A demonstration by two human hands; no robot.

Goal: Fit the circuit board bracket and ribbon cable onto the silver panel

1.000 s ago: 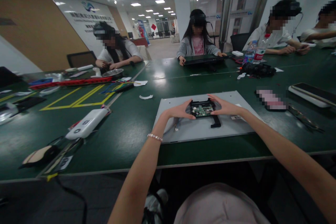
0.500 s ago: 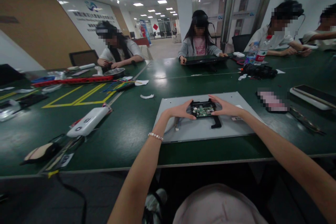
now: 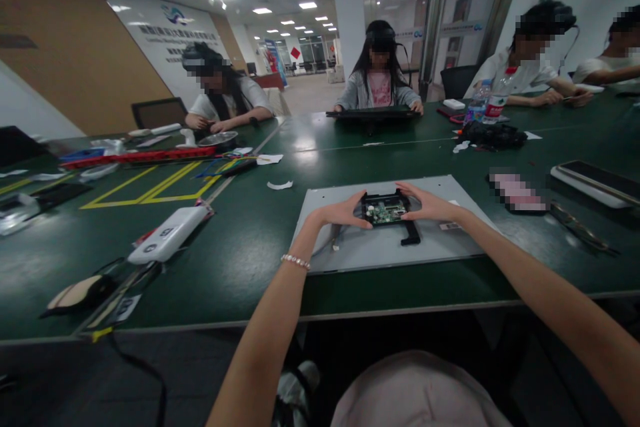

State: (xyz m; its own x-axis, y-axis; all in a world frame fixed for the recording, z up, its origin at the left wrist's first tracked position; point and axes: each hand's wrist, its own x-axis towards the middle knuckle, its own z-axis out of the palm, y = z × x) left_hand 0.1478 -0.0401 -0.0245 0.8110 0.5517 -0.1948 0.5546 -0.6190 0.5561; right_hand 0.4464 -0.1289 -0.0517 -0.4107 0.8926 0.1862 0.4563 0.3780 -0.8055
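A green circuit board [image 3: 385, 212] in a black frame [image 3: 412, 233] lies over a flat grey panel [image 3: 360, 255] on the table. Around the frame's left side curves my left hand [image 3: 347, 209], thumb and fingers apart. My right hand [image 3: 425, 203] curves round the right side in the same way, its fingers at the top edge and its thumb near the board. Both hands have the frame between them. A thin cable with a small white connector [image 3: 336, 247] lies on the panel below my left hand.
On the green table [image 3: 250, 240], a white power bank [image 3: 170, 235] and a mouse [image 3: 80, 293] lie left. A pink phone [image 3: 517, 192], glasses [image 3: 583, 228] and a white case [image 3: 595, 185] are right. Bottles [image 3: 495, 103] stand farther back. Several people sit around the table.
The person opposite has shifted a dark flat panel to the left. My hands and the circuit board stay nearly as they were.
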